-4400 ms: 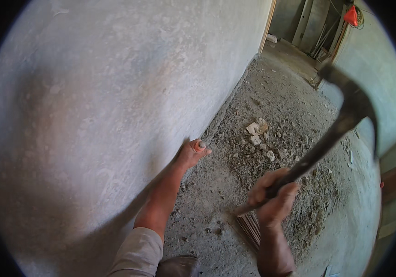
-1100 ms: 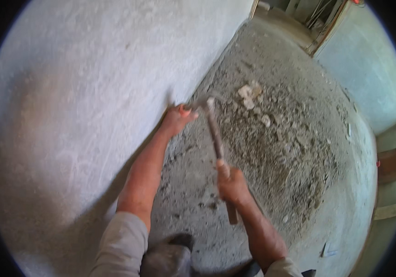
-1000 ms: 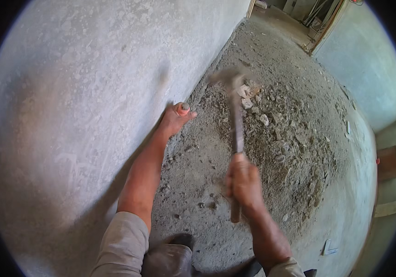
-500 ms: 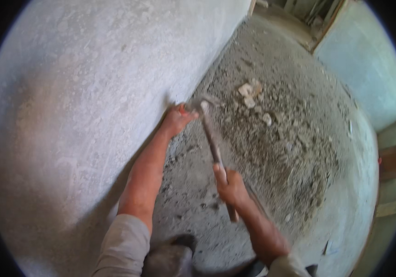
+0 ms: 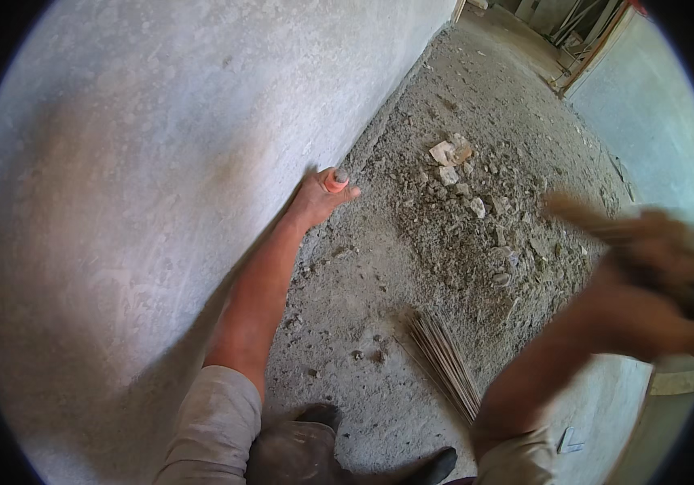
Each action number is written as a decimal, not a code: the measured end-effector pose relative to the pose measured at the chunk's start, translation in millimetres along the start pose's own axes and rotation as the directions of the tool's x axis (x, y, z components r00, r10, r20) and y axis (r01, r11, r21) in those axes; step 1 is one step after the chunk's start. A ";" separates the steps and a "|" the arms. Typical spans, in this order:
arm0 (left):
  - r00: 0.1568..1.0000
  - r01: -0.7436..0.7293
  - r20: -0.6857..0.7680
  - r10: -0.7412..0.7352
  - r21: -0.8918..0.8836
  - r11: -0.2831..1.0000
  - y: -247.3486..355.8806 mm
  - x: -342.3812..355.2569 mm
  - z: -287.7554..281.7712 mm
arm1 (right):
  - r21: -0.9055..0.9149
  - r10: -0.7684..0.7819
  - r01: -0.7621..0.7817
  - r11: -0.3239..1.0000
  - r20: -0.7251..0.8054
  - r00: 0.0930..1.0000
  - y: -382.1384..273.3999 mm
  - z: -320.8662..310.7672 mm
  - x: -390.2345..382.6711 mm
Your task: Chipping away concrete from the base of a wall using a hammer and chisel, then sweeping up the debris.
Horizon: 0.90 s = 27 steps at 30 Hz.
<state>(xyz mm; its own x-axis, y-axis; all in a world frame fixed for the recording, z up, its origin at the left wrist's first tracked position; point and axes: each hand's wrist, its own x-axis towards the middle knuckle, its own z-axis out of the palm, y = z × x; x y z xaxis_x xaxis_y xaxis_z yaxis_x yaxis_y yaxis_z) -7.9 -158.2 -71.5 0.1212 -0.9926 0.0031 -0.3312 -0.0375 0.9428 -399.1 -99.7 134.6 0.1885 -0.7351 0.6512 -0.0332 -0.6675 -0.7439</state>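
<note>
My left hand (image 5: pixel 322 196) grips an upright chisel with an orange guard (image 5: pixel 336 181) at the foot of the pale plastered wall (image 5: pixel 161 121), its top showing above the fingers. My right hand (image 5: pixel 636 299), raised at the right and smeared by motion, is closed on a hammer's handle (image 5: pixel 580 212); the head is blurred and mostly out of view. Below, between my forearms, a bundle of thin sticks (image 5: pixel 444 364) lies on the gritty grey floor (image 5: pixel 363 299).
Loose rubble (image 5: pixel 501 259) with pale broken chunks (image 5: pixel 450 153) spreads beside my left hand. An opening (image 5: pixel 537 44) at the top right has boards and rods leaning inside. A bluish wall (image 5: pixel 634 105) bounds the right side. My boot (image 5: pixel 436 465) shows at the bottom.
The hammer has gone from down at the chisel to raised at the right, uncovering the stick bundle. My left hand stays on the chisel by the wall, shifting slightly in view.
</note>
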 end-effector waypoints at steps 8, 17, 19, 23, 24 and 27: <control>0.988 0.120 0.105 -0.116 -0.031 0.992 -15.6 1.3 -10.3 | -0.247 0.849 -0.812 0.528 0.178 0.498 35.9 174.8 -124.9; 0.999 0.011 -0.051 -0.002 0.172 0.985 5.4 -2.8 -6.0 | 0.296 -0.020 0.168 0.940 -0.446 0.895 -32.6 146.8 8.6; 0.992 0.118 0.024 -0.123 0.157 0.980 24.4 -6.2 -2.5 | -0.007 0.186 -0.188 0.982 -0.117 0.975 19.7 129.5 -48.2; 0.989 -0.094 0.102 0.106 -0.118 0.989 -10.6 -2.1 -12.0 | -0.697 0.837 -0.520 0.494 0.219 0.501 62.1 172.5 -116.9; 0.994 -0.072 0.079 0.076 -0.057 0.996 -24.4 0.6 -18.3 | -0.629 0.837 -0.578 0.520 0.239 0.493 57.6 171.1 -112.3; 0.994 0.032 0.105 -0.039 0.069 0.997 -33.5 -6.4 -5.7 | -0.466 0.871 -0.740 0.485 0.180 0.458 38.7 155.6 -124.6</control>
<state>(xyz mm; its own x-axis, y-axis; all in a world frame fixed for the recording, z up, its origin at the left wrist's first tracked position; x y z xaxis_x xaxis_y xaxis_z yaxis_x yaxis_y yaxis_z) 7.7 -149.9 -101.2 0.0349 -0.9970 -0.0691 -0.3906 -0.0773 0.9173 -271.2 -15.5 1.3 0.2342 -0.8963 -0.3766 -0.6133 0.1644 -0.7726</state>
